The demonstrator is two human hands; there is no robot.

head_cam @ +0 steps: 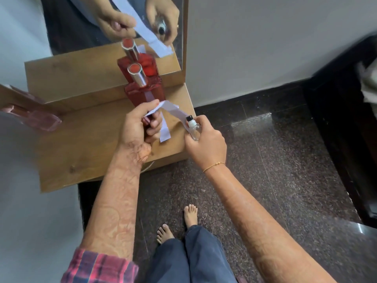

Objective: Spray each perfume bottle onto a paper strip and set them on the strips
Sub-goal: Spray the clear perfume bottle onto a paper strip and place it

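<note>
Left hand closed in a grip on one end of a white paper strip, held above the wooden desk. Right hand wrapped in a grip around a small clear perfume bottle with a black cap, nozzle close to the strip's far end. Behind, upright on the desk against the mirror: a red perfume bottle with a silver cap, standing on a second paper strip. Pink bottle at far left, blurred. Bare feet on the dark floor below.
</note>
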